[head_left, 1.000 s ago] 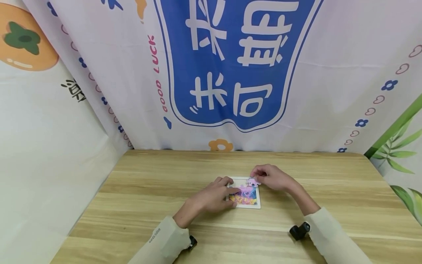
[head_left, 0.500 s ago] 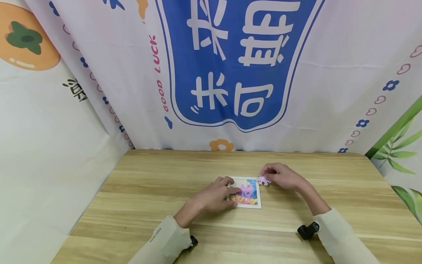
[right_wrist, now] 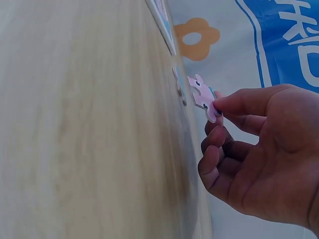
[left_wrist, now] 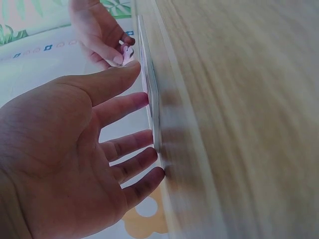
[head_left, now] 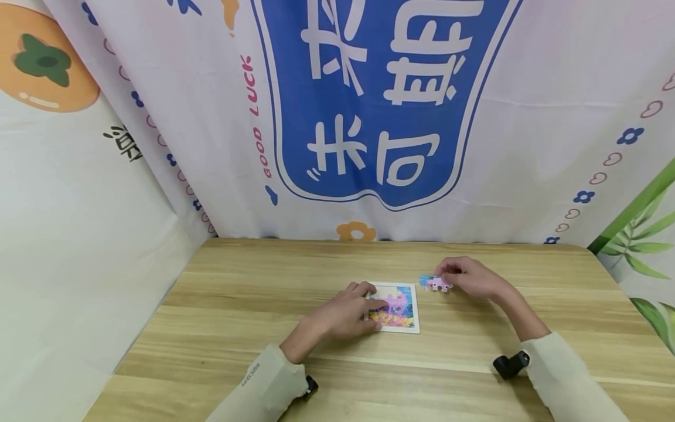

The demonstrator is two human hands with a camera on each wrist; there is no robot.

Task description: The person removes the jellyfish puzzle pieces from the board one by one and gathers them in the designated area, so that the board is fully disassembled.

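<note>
In the head view a square jigsaw puzzle point(head_left: 401, 316) lies in a white tray point(head_left: 416, 310) near the middle of the table. My left hand point(head_left: 345, 310) rests over its left side, fingers spread, the forefinger reaching onto the picture. Seen from the left wrist, those fingertips point(left_wrist: 148, 154) meet the tray's edge. My right hand point(head_left: 471, 276), right of the tray, pinches a pink puzzle piece point(right_wrist: 202, 94) between thumb and forefinger, its other fingers curled. Another puzzle piece, partly blue point(head_left: 424, 281), lies on the table close beside the held one.
A wooden table point(head_left: 263, 275) carries everything. Behind it hangs a white cloth point(head_left: 527, 146) with a blue panel point(head_left: 364, 117) and printed flowers. A black wrist camera point(head_left: 510, 364) sits by the right sleeve point(head_left: 564, 369).
My right hand has carried the pink puzzle piece from over the tray's top right corner rightwards, off the tray. The partly blue piece now shows beside it. The left hand has stayed put.
</note>
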